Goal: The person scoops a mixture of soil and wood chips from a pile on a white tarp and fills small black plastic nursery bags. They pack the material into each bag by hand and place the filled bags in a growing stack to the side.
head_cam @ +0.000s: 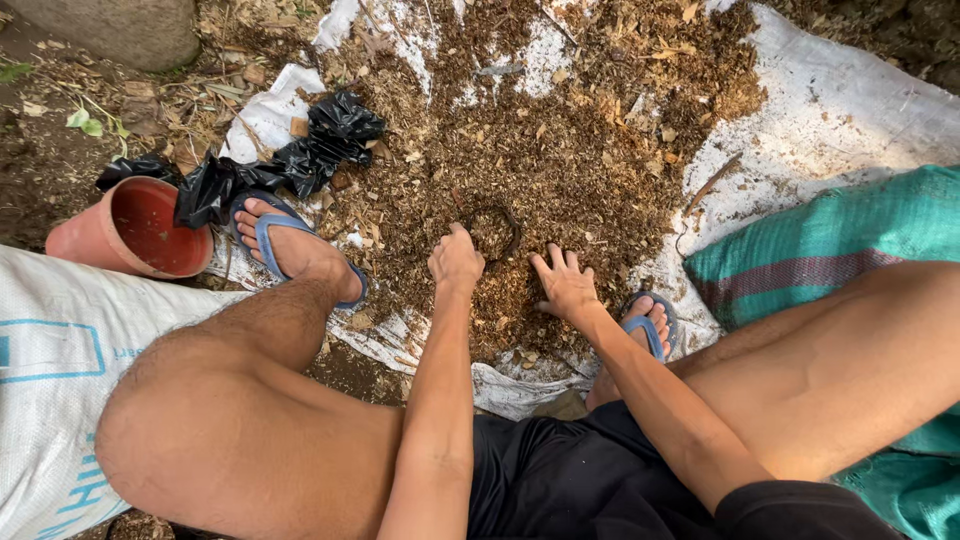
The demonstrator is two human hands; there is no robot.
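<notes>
Squatting over the heap, I have both hands down in the brown pile of wood shavings and dry chips [560, 170] that lies spread on a white woven sheet [840, 110]. My left hand [455, 262] is curled into a loose fist, knuckles up, at the near edge of a small dark ring-shaped thing [492, 228] half sunk in the shavings; I think it may be the rim of a little bag or pot, though it is too buried to tell, and I cannot tell whether my fingers grip it. My right hand [565, 285] lies flat just beside the left, fingers spread wide and pressed on the shavings, holding nothing. My feet in blue sandals [268, 232] stand at either side of the pile. By my left foot lies a clump of crumpled black plastic bags [300, 160], and next to it a terracotta-coloured pot [135, 230] tipped on its side. A teal woven sack [850, 240] lies by my right knee.
</notes>
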